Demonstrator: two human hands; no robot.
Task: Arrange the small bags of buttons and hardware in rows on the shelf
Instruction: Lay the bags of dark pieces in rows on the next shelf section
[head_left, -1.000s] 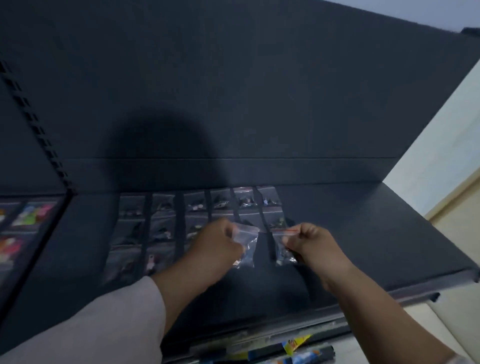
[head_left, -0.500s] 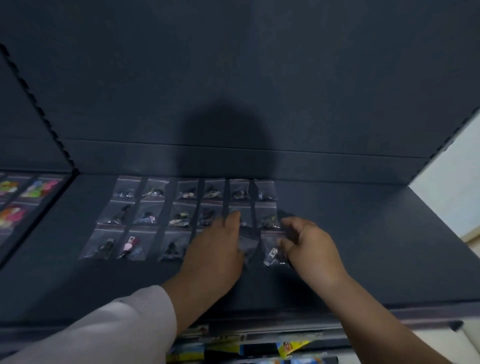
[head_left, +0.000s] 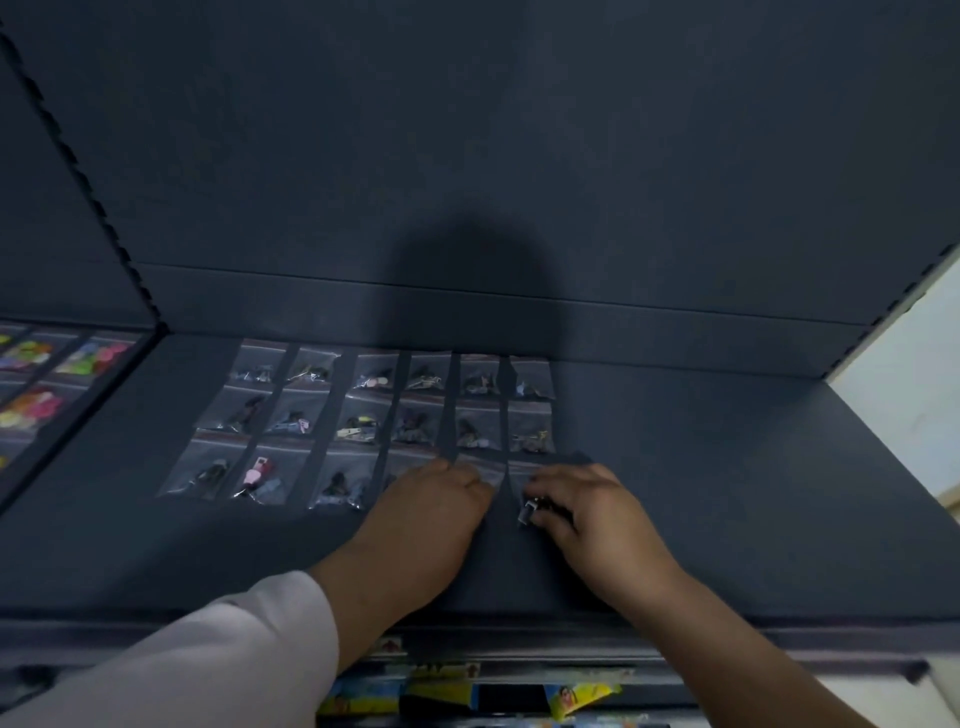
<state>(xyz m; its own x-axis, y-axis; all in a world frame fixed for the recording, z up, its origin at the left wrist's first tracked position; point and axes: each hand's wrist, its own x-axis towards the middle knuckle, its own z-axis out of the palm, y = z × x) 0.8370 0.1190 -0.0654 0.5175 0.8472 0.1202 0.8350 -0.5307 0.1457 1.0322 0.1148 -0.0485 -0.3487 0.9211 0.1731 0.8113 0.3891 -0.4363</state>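
small clear bags (head_left: 358, 423) of buttons and hardware lie flat on the dark shelf (head_left: 727, 493), in three rows running left to right and six columns, set towards the back and left of centre. the back and middle rows show six bags each, with narrow strips of bare shelf between the columns. in the front row three bags lie in full view at the left and a fourth is partly hidden by the left hand (head_left: 431, 514).

that hand lies palm down with its fingers stretched forward nearly flat, the tips pressing on the fifth bag (head_left: 480, 466) of the front row. just beside it, the right hand (head_left: 597, 519) has its fingers bent over the lower end of the last bag (head_left: 522, 475) and pinches it against the shelf; a small silvery metal piece (head_left: 529, 512) shows at its fingertips. the two hands are close but apart.

a pale sleeve (head_left: 208, 660) covers the left forearm; the right forearm is bare. a rounded shadow (head_left: 478, 280) falls on the dark back panel (head_left: 519, 156) above the bags. to the left, a neighbouring shelf section holds bright packets (head_left: 36, 410) in pink, green and yellow. below the shelf's front edge, colourful printed packs (head_left: 457, 693) show, blurred. a pale wall (head_left: 904, 384) stands at the right.
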